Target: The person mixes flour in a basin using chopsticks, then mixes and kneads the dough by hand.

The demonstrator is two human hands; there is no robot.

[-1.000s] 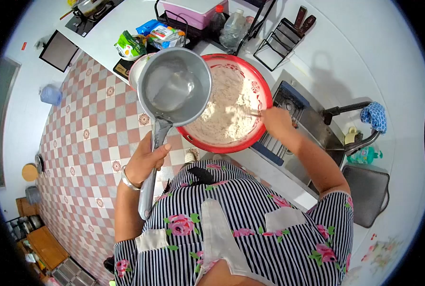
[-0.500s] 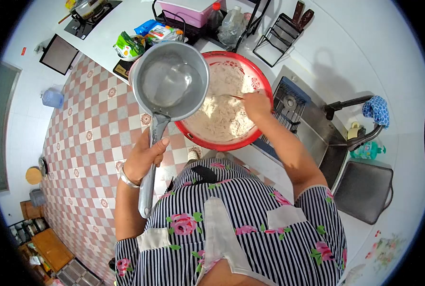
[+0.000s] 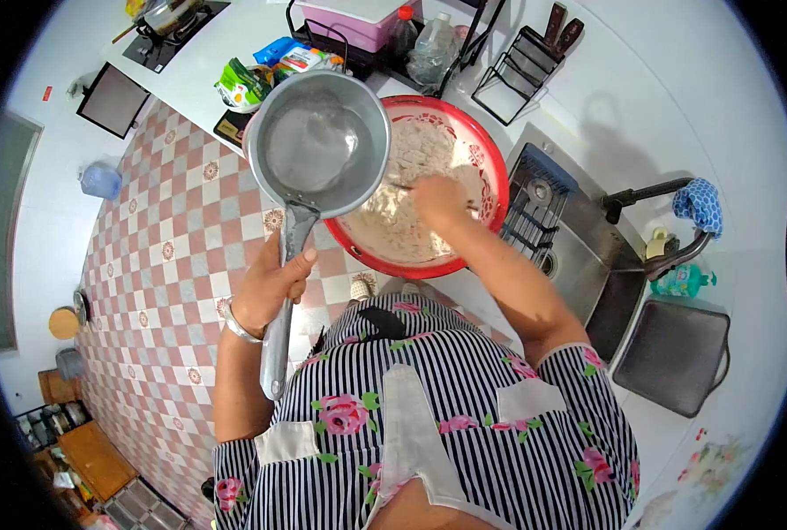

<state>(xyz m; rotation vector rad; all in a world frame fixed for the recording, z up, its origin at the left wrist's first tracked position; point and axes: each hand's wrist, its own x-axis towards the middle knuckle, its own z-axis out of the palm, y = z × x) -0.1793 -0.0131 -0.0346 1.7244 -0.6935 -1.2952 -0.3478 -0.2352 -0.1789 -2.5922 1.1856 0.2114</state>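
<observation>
My left hand (image 3: 274,284) is closed round the handle of a grey metal ladle (image 3: 278,146). Clear liquid shows in the ladle's round bowl, which hangs over the left edge of a red-rimmed basin (image 3: 502,168). Pale flour (image 3: 393,225), partly in clumps, lies inside the basin. Over the flour, my right hand (image 3: 439,203) is closed on a thin utensil (image 3: 400,186), whose far end is hard to make out. A small part of a bowl's rim shows behind the ladle.
Right of the basin is a sink (image 3: 583,238) with a rack (image 3: 533,201) and a black faucet (image 3: 645,196). A dark tray (image 3: 673,356) lies beyond. Behind stand a knife holder (image 3: 514,75), bottles (image 3: 433,49), a pink box (image 3: 362,22) and packets (image 3: 241,86).
My right hand has moved left across the basin with the utensil, from the right rim towards the middle. The ladle has risen slightly in view, still in my left hand.
</observation>
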